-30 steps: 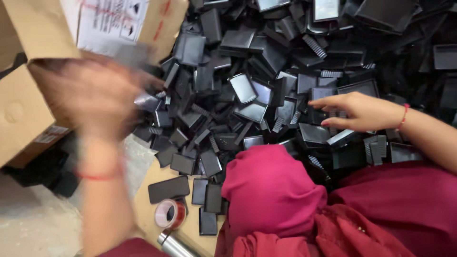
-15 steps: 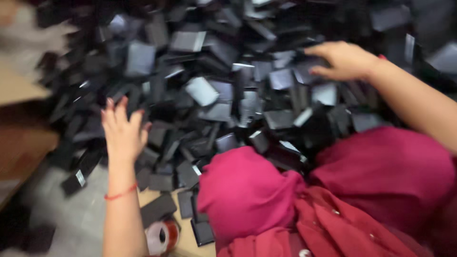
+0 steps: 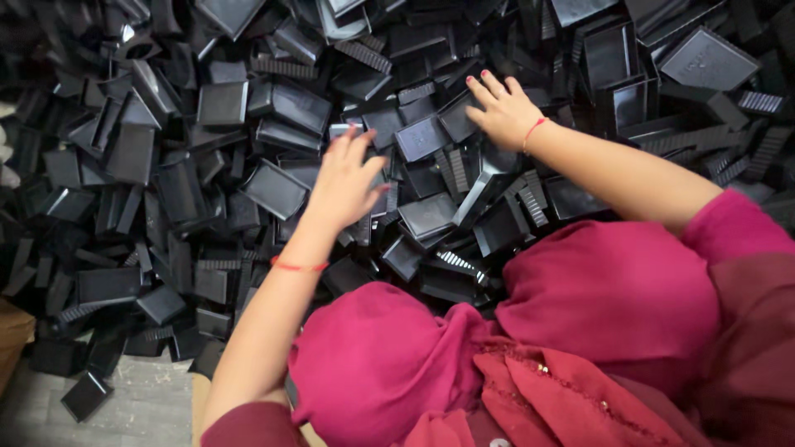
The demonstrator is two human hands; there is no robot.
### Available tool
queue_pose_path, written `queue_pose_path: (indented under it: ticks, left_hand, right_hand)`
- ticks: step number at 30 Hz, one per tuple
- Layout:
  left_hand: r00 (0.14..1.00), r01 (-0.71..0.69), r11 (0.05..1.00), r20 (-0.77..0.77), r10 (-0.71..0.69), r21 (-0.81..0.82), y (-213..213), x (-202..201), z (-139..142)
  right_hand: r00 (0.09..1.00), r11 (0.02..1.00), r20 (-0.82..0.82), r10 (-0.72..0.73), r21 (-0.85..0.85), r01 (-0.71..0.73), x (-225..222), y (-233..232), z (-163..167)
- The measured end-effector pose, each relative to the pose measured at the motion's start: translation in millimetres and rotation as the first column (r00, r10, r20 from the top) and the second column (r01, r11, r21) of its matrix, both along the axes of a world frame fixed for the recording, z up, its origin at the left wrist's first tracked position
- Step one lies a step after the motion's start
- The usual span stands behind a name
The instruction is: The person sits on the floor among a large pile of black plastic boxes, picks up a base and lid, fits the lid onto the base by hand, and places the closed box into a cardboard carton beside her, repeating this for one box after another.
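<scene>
I have both hands down on the heap of black plastic tray-shaped parts (image 3: 273, 186) that spreads across the whole view. My left hand (image 3: 346, 184) lies flat, fingers loosely spread, holding nothing I can see. My right hand (image 3: 501, 108) rests palm-down, fingers apart, on one shallow black tray (image 3: 424, 136) just beside it. To do this well, I judge I should single out one part on top and lift it clear of its neighbours rather than rake the heap.
</scene>
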State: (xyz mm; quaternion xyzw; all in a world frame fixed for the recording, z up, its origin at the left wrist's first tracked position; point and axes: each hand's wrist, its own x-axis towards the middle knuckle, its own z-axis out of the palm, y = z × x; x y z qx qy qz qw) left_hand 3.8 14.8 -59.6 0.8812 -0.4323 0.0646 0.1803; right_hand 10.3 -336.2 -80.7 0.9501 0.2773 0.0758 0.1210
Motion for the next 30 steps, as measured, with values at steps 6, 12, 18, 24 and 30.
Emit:
queue_pose_path:
  ticks: [6, 12, 18, 24, 30]
  left_hand:
    - [0.990, 0.000, 0.999, -0.139, 0.007, 0.049, -81, 45, -68]
    - [0.993, -0.056, 0.987, -0.092, 0.070, 0.149, -123, 50, -99]
    - [0.884, -0.211, 0.927, -0.344, 0.316, 0.310, -102, 35, -66]
    - [0.857, -0.480, 0.853, -0.321, 0.404, -0.206, -33, 46, -35]
    - [0.752, -0.618, 0.598, -0.607, 0.258, -0.511, 12, 40, -3]
  right_hand:
    - [0.994, 0.932, -0.088, -0.070, 0.349, 0.097, -2, -29, 4]
    - [0.814, 0.426, -0.475, -0.333, 0.695, 0.580, -5, -69, 21]
    - [0.815, -0.367, -0.545, 0.198, 0.730, 0.577, -3, -71, 41]
    - [0.972, 0.486, -0.236, -0.014, 0.848, 0.213, -10, -16, 14]
    - [0.980, 0.974, -0.104, -0.168, 0.133, 0.181, -19, -2, -19]
